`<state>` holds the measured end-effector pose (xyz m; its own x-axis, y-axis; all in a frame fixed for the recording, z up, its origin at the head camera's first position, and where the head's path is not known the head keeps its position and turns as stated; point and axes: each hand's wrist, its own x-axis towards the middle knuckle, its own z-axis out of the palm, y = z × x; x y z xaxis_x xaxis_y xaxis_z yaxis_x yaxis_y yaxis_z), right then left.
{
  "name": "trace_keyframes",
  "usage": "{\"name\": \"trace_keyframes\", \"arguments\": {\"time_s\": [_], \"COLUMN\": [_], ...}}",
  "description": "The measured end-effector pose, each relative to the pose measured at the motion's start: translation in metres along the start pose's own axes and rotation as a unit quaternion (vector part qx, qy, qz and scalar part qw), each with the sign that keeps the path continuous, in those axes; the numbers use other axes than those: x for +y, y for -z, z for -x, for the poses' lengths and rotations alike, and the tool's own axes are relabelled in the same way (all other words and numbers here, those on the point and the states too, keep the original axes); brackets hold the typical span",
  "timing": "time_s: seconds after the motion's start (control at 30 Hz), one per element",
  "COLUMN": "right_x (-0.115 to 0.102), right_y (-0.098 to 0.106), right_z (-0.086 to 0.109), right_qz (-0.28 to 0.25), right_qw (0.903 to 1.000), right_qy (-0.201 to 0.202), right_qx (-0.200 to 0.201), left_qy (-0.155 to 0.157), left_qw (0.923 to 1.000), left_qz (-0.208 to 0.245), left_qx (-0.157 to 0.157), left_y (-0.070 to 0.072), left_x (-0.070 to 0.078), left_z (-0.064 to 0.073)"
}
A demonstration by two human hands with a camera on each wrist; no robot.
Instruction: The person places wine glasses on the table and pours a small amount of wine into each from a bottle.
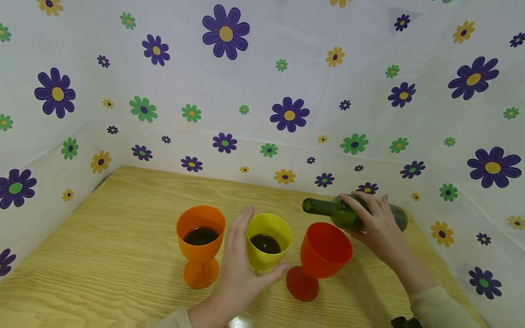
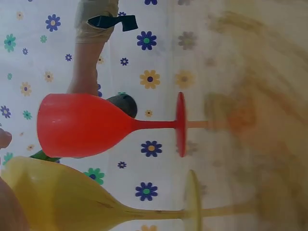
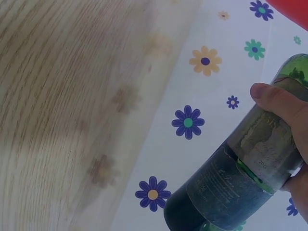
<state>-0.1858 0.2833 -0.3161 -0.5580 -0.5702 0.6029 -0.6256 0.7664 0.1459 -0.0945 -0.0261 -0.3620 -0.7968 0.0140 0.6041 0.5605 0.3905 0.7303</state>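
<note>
My right hand grips a green wine bottle around its body. The bottle lies nearly level above the table, its mouth pointing left, behind and above the rim of a red goblet. In the right wrist view, the thumb presses along the torn label of the bottle. With fingers fairly straight and thumb spread, my left hand is beside a yellow goblet holding dark liquid; contact is unclear. To its left, an orange goblet also contains dark liquid. No dark liquid shows inside the red goblet.
All three goblets stand upright in a row on a wooden table. A white flower-printed cloth rises behind the table and along both sides. A dark strap is around the right sleeve.
</note>
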Motion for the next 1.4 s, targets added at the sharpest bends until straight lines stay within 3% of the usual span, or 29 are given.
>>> {"name": "trace_keyframes", "arguments": {"time_s": [0.1, 0.23, 0.33, 0.43, 0.57, 0.73, 0.83, 1.2, 1.4], "right_x": [0.001, 0.003, 0.004, 0.005, 0.007, 0.01, 0.011, 0.013, 0.012], "right_y": [0.003, 0.007, 0.01, 0.013, 0.016, 0.019, 0.022, 0.036, 0.042], "right_z": [0.004, 0.009, 0.013, 0.017, 0.022, 0.028, 0.031, 0.043, 0.046], "right_qz": [-0.005, -0.007, -0.006, -0.003, -0.002, -0.003, -0.001, -0.016, 0.017], "right_qw": [1.0, 0.9999, 0.9998, 0.9998, 0.9997, 0.9995, 0.9995, 0.9996, 0.9997], "right_qy": [-0.002, -0.009, -0.017, -0.021, -0.022, -0.02, -0.02, -0.018, -0.009], "right_qx": [0.0, -0.005, -0.004, 0.001, 0.011, 0.023, 0.026, 0.013, 0.014], "left_qy": [-0.081, -0.164, -0.19, -0.195, -0.168, -0.066, -0.021, 0.045, 0.077], "left_qw": [0.9962, 0.9833, 0.9783, 0.978, 0.9814, 0.9859, 0.9853, 0.9858, 0.9859], "left_qz": [0.0, 0.037, 0.051, 0.065, 0.092, 0.123, 0.126, 0.115, 0.116], "left_qx": [0.034, 0.07, 0.066, 0.034, -0.019, -0.092, -0.113, -0.114, -0.094], "left_y": [0.003, -0.001, -0.006, -0.015, -0.031, -0.047, -0.056, -0.083, -0.094], "left_x": [0.007, 0.02, 0.031, 0.039, 0.047, 0.054, 0.055, 0.048, 0.039], "left_z": [-0.002, -0.004, -0.003, -0.001, 0.004, 0.007, 0.007, 0.0, 0.0]}}
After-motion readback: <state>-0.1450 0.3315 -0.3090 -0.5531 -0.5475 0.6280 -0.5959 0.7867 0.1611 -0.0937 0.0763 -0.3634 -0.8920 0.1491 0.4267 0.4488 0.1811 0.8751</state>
